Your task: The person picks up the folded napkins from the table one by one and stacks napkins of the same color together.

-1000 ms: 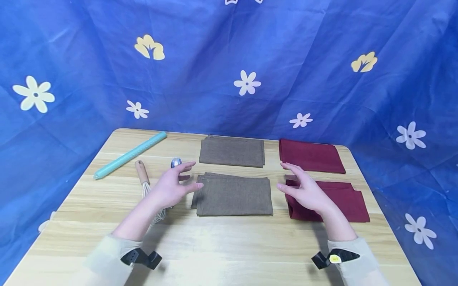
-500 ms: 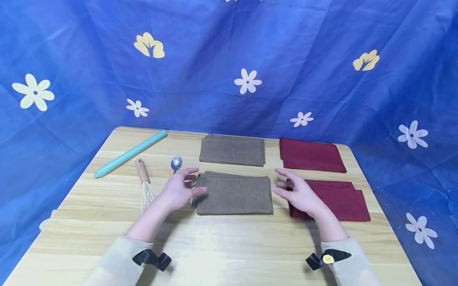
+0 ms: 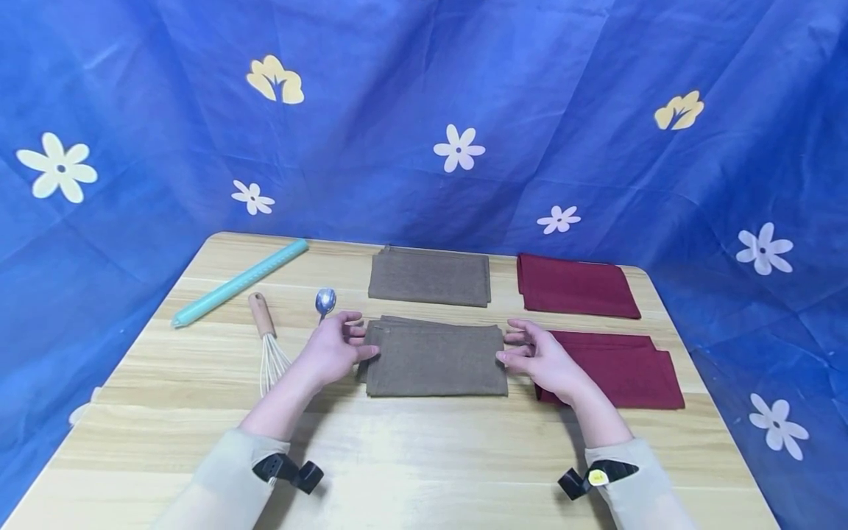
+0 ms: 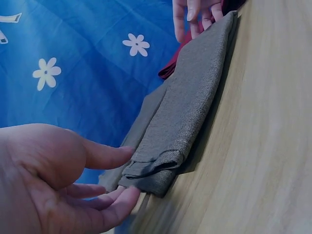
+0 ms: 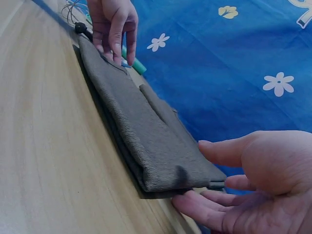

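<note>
A folded grey-brown cloth (image 3: 437, 361) lies on the table between the two hands. At its left end is my left hand (image 3: 334, 350), thumb above the edge and fingertips low beside the fold. My right hand (image 3: 546, 361) is at the other end, its thumb (image 5: 222, 150) over the cloth and its fingers (image 5: 204, 208) by the lower edge. The right thumb casts a shadow on the cloth, apart from it. Both hands keep a gap between thumb and fingers. Whether any fingertips reach underneath is hard to see.
Behind lies another folded grey-brown cloth (image 3: 430, 278). Two folded dark red cloths, one at the back (image 3: 576, 287) and one nearer (image 3: 616, 372), lie on the right. On the left are a whisk (image 3: 263, 316), a spoon (image 3: 325, 300) and a turquoise stick-like roll (image 3: 238, 283).
Both hands have come down and inward to the ends of the near grey-brown cloth. That cloth's left edge has shifted slightly right. The spoon and whisk show more fully beside the left hand.
</note>
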The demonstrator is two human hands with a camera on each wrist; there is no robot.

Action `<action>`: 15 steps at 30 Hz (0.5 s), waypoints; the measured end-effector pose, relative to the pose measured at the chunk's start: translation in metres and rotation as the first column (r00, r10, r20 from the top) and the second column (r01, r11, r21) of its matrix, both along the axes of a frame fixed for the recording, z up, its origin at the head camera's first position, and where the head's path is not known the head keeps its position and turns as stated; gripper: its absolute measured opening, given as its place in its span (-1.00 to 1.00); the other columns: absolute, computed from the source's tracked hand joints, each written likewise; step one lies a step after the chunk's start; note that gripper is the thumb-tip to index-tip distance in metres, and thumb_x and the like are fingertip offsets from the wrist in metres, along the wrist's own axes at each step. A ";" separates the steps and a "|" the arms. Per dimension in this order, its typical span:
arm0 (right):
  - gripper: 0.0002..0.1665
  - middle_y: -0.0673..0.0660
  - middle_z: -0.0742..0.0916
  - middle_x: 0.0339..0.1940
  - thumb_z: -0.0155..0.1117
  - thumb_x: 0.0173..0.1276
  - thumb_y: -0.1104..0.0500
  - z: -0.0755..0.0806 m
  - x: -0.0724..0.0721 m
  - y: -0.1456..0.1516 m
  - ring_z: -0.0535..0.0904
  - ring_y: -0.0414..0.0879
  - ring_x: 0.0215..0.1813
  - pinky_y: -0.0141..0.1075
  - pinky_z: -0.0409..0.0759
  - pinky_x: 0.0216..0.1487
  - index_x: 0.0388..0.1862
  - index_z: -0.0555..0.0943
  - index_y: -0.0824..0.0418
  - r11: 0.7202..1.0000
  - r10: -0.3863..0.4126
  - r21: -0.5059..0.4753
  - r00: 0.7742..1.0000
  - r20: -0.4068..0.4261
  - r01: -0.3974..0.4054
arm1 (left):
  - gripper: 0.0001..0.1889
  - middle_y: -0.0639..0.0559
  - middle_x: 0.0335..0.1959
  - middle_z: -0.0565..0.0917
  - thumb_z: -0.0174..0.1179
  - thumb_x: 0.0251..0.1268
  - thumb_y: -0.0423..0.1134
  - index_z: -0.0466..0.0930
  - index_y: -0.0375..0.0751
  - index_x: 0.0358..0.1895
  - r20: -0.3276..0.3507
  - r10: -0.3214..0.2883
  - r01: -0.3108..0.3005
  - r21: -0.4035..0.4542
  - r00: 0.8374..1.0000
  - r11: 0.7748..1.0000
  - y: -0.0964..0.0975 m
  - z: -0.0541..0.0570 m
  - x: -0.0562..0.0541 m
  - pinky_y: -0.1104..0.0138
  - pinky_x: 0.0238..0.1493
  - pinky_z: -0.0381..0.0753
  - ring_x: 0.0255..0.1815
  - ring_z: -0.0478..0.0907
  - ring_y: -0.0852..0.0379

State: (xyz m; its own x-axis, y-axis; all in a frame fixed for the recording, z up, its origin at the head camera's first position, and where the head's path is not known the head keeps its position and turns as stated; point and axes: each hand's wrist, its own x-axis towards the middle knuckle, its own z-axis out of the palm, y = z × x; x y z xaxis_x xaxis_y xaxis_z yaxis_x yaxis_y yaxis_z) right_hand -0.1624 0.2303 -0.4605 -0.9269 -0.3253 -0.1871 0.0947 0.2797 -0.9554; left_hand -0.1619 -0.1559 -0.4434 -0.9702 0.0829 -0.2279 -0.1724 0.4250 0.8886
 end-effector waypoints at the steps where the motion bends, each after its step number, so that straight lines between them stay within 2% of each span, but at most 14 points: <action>1: -0.10 0.46 0.50 0.44 0.42 0.49 0.29 0.000 0.000 -0.001 0.65 0.15 0.23 -0.07 0.74 0.12 0.64 0.17 0.43 1.000 -0.007 0.001 1.000 0.007 0.006 | -0.17 -0.49 0.24 0.58 0.48 0.26 -0.43 0.23 -0.58 0.52 0.007 0.006 -0.006 0.016 1.000 1.000 0.000 0.000 -0.001 0.01 0.31 0.61 0.30 0.55 -0.36; 6: -0.10 0.44 0.55 0.39 0.43 0.48 0.28 -0.004 -0.002 -0.001 0.63 0.12 0.23 -0.21 0.72 0.11 0.63 0.18 0.43 0.999 -0.025 0.022 0.999 0.032 0.025 | -0.22 -0.44 0.14 0.62 0.47 0.25 -0.44 0.27 -0.65 0.46 0.030 0.022 -0.023 0.033 0.999 0.999 0.003 -0.003 -0.004 0.16 0.15 0.71 0.19 0.61 -0.28; 11: -0.07 0.42 0.57 0.34 0.43 0.47 0.30 -0.006 -0.002 -0.004 0.64 0.09 0.19 -0.29 0.70 0.05 0.64 0.14 0.45 0.998 -0.053 0.031 0.998 0.036 0.052 | -0.33 -0.28 -0.03 0.69 0.51 0.24 -0.35 0.45 -0.65 0.32 0.039 0.012 -0.012 -0.017 0.999 1.000 0.004 -0.005 -0.005 0.12 0.12 0.67 0.06 0.63 -0.13; 15: -0.10 0.40 0.59 0.27 0.41 0.47 0.34 -0.006 -0.002 -0.008 0.64 0.03 0.11 -0.35 0.68 -0.01 0.61 0.16 0.50 0.997 -0.066 0.030 0.997 0.032 0.065 | -0.40 -0.26 -0.03 0.75 0.53 0.25 -0.28 0.56 -0.58 0.24 0.054 0.011 -0.008 -0.048 0.999 0.999 0.006 -0.006 -0.005 0.07 0.15 0.66 0.06 0.67 -0.13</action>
State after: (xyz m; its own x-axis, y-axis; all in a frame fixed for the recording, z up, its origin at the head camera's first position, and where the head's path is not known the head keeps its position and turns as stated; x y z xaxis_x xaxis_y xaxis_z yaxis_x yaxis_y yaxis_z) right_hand -0.1648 0.2226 -0.4669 -0.9392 -0.2581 -0.2264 0.1451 0.2993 -0.9431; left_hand -0.1668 -0.1503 -0.4498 -0.9571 0.0615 -0.2832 -0.2236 0.4651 0.8565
